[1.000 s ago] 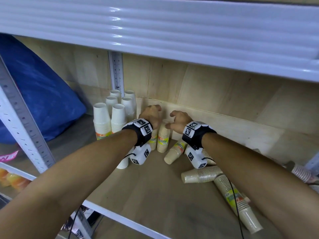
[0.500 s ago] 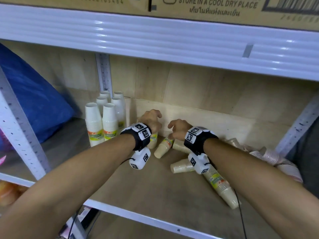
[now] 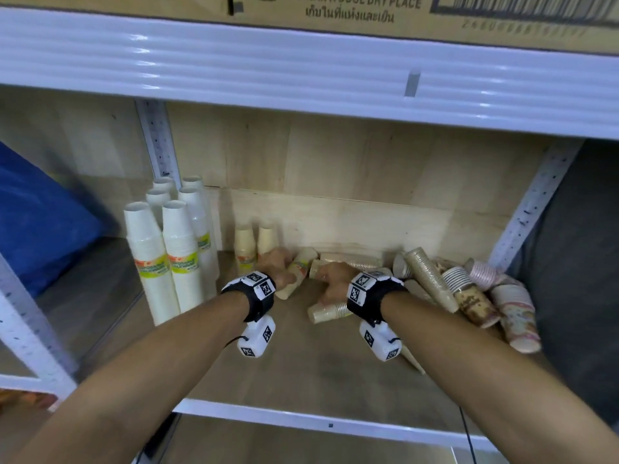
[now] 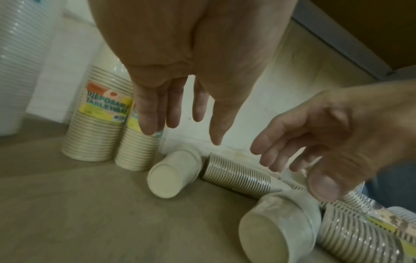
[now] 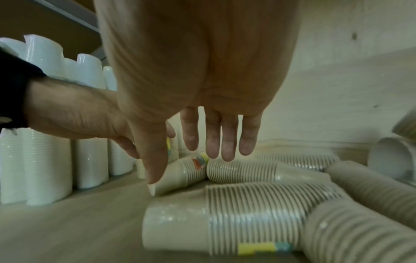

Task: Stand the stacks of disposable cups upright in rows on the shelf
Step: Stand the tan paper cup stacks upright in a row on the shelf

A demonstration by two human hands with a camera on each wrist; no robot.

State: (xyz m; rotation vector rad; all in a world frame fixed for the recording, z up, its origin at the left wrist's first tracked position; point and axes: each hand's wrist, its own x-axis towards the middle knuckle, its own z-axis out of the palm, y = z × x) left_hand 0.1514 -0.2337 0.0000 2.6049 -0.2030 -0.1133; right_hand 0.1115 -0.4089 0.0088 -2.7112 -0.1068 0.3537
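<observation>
Two short beige cup stacks (image 3: 244,249) (image 4: 99,121) stand upright at the back of the shelf board (image 3: 301,373), beside several tall white stacks (image 3: 167,256). My left hand (image 3: 278,267) (image 4: 180,128) hovers with straight fingers, holding nothing, over a beige stack lying on its side (image 3: 294,277) (image 4: 175,176). My right hand (image 3: 331,279) (image 5: 193,160), fingers also straight and empty, hangs just above another lying stack (image 3: 351,261) (image 5: 247,170). A third lying stack (image 3: 330,311) (image 5: 225,222) rests under my right wrist.
A jumble of brown, patterned and pink cup stacks (image 3: 469,289) fills the right end of the shelf against the post (image 3: 532,209). The white beam of the upper shelf (image 3: 301,72) hangs low overhead. A blue bag (image 3: 40,222) lies in the left bay.
Both hands have come off the tops of the two beige stacks, which now stand alone at the back. The hands have shifted right over the lying stacks, and the view has pulled back.
</observation>
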